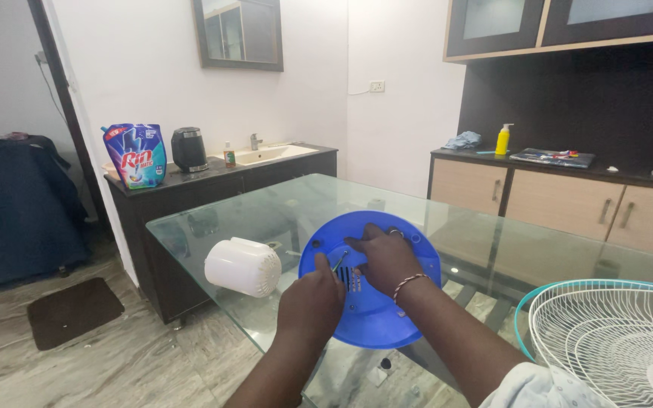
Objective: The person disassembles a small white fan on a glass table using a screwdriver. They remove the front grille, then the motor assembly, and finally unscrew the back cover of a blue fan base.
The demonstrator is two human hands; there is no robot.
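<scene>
A round blue plastic disc (378, 321), like a fan base cover, lies flat on the glass table (304, 200). My right hand (384, 257) rests on top of the disc with fingers spread, pressing it down; it wears a ring and a bead bracelet. My left hand (313, 297) is closed around a thin tool, seemingly a screwdriver (339, 262), whose tip meets the slotted centre of the disc. A white cylindrical motor housing (243, 266) lies on its side just left of the disc.
A white wire fan grille with a teal rim (614, 332) sits at the table's right edge. Behind stand a dark counter with a sink (266, 155), a kettle (188, 149) and a detergent pouch (136, 155). A sideboard (553, 193) carries a yellow bottle (502, 140).
</scene>
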